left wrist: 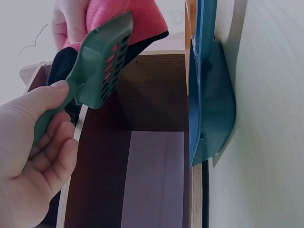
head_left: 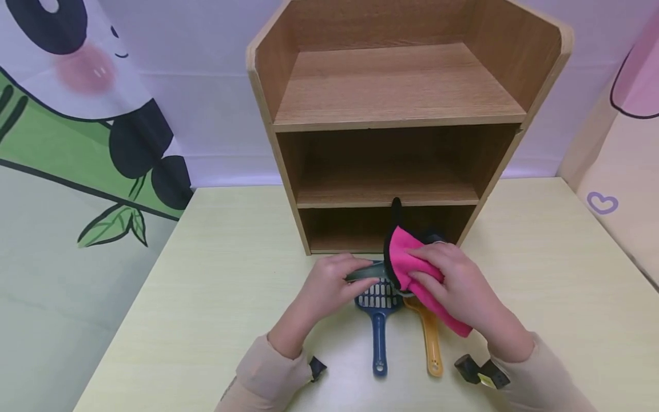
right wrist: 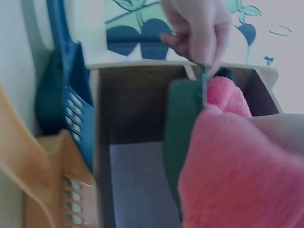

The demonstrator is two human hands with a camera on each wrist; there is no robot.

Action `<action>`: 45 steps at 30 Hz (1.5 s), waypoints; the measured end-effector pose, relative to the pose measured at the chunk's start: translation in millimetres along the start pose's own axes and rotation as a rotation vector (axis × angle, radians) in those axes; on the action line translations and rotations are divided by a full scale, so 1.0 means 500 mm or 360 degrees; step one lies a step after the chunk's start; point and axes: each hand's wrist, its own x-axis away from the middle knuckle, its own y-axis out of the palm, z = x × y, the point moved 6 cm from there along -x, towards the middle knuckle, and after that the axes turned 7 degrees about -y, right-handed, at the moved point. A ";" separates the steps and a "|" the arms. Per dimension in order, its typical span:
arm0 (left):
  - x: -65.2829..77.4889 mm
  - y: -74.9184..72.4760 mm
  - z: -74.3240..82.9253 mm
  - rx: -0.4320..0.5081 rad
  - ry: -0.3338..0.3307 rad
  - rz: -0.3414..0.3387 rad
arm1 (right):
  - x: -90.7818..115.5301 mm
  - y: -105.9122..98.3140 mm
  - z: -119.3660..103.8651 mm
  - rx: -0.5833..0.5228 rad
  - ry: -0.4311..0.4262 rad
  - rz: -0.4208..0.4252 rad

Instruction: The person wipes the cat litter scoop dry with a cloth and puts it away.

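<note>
My left hand [head_left: 329,289] grips the handle of a green slotted litter scoop [left wrist: 95,64], held up in front of the wooden shelf. In my right hand [head_left: 460,280] is a pink cloth [head_left: 409,260] with a black underside, pinched against the scoop's head. In the head view the cloth hides most of that head; its slots show in the left wrist view. Beneath the hands, a blue slotted litter scoop [head_left: 378,337] and an orange one [head_left: 431,337] lie on the table, handles toward me. The orange scoop's head is largely covered by the cloth and right hand.
A wooden shelf [head_left: 376,120] with three levels stands at the back of the pale table [head_left: 216,274]. Behind it hangs a printed cloth backdrop [head_left: 216,103]. A dark object [head_left: 435,236] shows partly behind the right hand, near the bottom compartment.
</note>
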 end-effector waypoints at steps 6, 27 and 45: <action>0.000 -0.003 0.008 -0.0006 0.0074 0.0065 | -0.004 0.010 -0.009 0.0293 -0.0107 0.0021; 0.001 -0.009 -0.014 0.0069 -0.0091 0.0074 | 0.004 -0.046 0.018 0.0252 -0.0023 0.0257; 0.002 -0.020 0.004 -0.0004 0.0040 0.0132 | -0.006 0.002 -0.003 0.0278 -0.0136 0.0068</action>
